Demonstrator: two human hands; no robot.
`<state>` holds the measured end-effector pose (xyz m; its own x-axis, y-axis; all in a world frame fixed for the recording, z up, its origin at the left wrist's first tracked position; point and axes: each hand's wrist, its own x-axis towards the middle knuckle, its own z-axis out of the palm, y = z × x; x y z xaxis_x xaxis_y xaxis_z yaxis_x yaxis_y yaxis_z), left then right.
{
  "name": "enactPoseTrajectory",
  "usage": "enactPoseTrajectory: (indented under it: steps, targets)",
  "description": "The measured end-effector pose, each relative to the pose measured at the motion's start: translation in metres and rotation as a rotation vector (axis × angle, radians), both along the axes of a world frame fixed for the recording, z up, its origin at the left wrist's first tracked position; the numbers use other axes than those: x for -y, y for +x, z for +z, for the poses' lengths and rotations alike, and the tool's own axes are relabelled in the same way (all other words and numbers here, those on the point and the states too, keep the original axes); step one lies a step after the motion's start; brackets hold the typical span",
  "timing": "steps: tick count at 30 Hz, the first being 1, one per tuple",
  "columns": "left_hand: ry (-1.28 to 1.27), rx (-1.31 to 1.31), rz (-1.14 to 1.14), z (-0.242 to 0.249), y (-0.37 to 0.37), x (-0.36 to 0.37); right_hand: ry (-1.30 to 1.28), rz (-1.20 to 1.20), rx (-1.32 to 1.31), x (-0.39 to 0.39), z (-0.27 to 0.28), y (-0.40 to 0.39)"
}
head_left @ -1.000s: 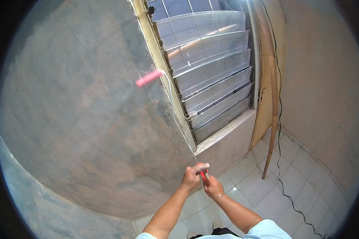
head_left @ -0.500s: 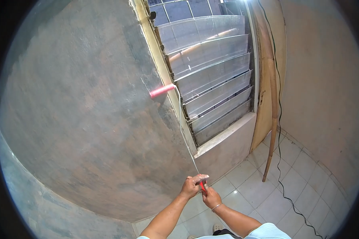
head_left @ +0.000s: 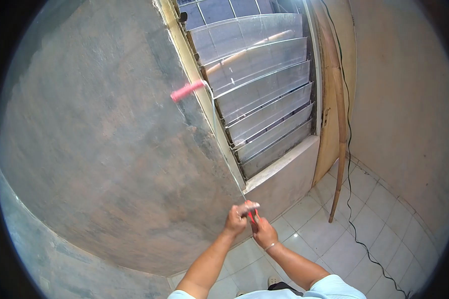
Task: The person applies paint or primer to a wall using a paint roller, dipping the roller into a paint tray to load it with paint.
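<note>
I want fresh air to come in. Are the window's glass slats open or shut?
Shut, or nearly. The glass slats tilt steeply and overlap one another like shingles, with no clear gaps showing between them.

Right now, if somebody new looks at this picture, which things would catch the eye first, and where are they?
The pink paint roller stands out first, pressed high on the grey, patchy wall just left of the window frame. Its long thin handle runs down to the left hand and right hand, which grip it together at bottom centre. To the right, the glass louvre window fills the upper middle, with a wooden pole leaning in the corner beside it.
</note>
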<state>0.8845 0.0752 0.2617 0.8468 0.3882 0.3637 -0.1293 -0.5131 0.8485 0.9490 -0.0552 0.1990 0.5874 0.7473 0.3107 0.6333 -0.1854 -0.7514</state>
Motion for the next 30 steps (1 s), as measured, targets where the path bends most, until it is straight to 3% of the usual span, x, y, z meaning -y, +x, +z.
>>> enactPoseTrajectory:
  steps: [2,8,11,14,17,20,22,25,26,28,30]
  targets:
    - [0.135,-0.022,0.150,0.031,0.002,-0.002,0.050,0.004,0.020,-0.015,0.014,0.008]
    - [0.014,-0.135,0.052,-0.093,-0.028,0.037,-0.032,0.099,0.016,0.046,-0.103,-0.011]
    - [-0.025,-0.232,0.071,-0.102,-0.030,0.043,-0.215,0.161,0.021,0.054,-0.108,-0.009]
    - [0.077,0.012,0.103,-0.016,-0.020,0.010,0.009,0.088,0.099,0.005,-0.037,-0.002]
    - [0.010,0.187,0.193,0.108,-0.016,-0.015,0.282,0.073,0.130,-0.044,0.092,0.001]
    - [0.142,0.212,0.311,0.128,-0.017,-0.037,0.258,0.069,0.140,-0.065,0.129,-0.003]
    - [0.086,0.194,0.207,0.090,-0.018,-0.034,0.237,0.061,0.125,-0.061,0.071,-0.004]
    - [0.082,-0.099,0.069,-0.036,-0.034,0.000,-0.088,0.111,-0.024,-0.002,-0.066,-0.016]
    - [0.046,-0.177,0.054,-0.083,-0.043,0.020,-0.210,0.112,-0.062,0.032,-0.085,-0.027]
    - [-0.098,-0.350,0.072,-0.106,-0.063,0.060,-0.259,0.115,-0.067,0.074,-0.109,-0.051]
    - [-0.023,-0.257,0.079,-0.102,-0.054,0.039,-0.151,0.106,-0.060,0.056,-0.101,-0.044]
